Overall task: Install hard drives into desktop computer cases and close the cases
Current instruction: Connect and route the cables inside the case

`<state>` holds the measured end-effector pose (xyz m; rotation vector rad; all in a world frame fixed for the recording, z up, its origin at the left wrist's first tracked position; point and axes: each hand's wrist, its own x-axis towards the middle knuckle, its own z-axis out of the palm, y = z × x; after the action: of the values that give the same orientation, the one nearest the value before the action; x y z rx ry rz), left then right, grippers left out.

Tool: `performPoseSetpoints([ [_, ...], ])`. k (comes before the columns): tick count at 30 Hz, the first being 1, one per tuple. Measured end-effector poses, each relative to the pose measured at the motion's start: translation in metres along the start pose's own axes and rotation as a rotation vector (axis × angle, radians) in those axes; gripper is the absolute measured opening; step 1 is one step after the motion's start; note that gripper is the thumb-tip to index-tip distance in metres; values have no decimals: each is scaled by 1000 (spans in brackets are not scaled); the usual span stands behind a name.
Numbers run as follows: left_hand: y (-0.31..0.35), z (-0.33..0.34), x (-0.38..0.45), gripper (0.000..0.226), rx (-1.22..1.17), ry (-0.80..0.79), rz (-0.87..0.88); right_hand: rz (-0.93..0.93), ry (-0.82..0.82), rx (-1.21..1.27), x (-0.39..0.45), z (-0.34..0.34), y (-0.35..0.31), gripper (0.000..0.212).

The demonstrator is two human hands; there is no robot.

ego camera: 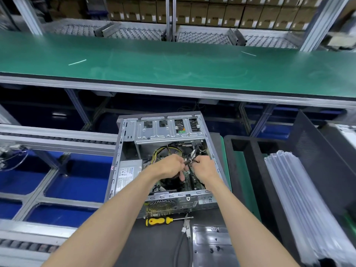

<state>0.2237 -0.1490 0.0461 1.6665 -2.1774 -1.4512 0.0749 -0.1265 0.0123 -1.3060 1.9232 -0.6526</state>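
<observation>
An open case (165,162) lies on its side on a dark mat (154,245), its side panel off and the inside facing up. Both hands are down in it, over the board. The left hand (169,166) is curled round a bundle of dark cables (189,161), with one finger hanging straight below the fist. The right hand (205,166) is closed on the same bundle from the other side — the two fists nearly touch, and a pale tie or label shows on the cables between them. More black leads drop from the bundle down toward the board.

At the far end of the case sits a silver drive cage (169,130) with several cut-outs; no hard drive can be made out for certain in it. A grey power supply (128,174) with a printed label fills the left side, and yellow wires (159,153) arc beside it. The rear fan grille (160,206) faces the person.

Just in front of the case lies a screwdriver (165,221) with a yellow-and-black handle, its tip pointing right. Near it a grey cable (182,245) runs toward the near edge, and beside that rests a dark tray (212,245) with a few small screws. To the right stands a stack of clear plastic sheets (300,205) in a black bin. Beyond the case stretches a green belt (173,62).
</observation>
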Motion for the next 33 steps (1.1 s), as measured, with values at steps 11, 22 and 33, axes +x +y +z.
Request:
performPoseSetpoints([
  [11, -9, 24, 7, 36, -11, 180, 78, 10, -13, 248, 1, -1, -1, 25],
  [22, -14, 37, 13, 37, 232, 338, 118, -103, 27, -131, 0, 1, 3, 16],
  [33, -23, 35, 13, 37, 276, 327, 218, -650, 341, -308, -75, 1, 19, 18],
])
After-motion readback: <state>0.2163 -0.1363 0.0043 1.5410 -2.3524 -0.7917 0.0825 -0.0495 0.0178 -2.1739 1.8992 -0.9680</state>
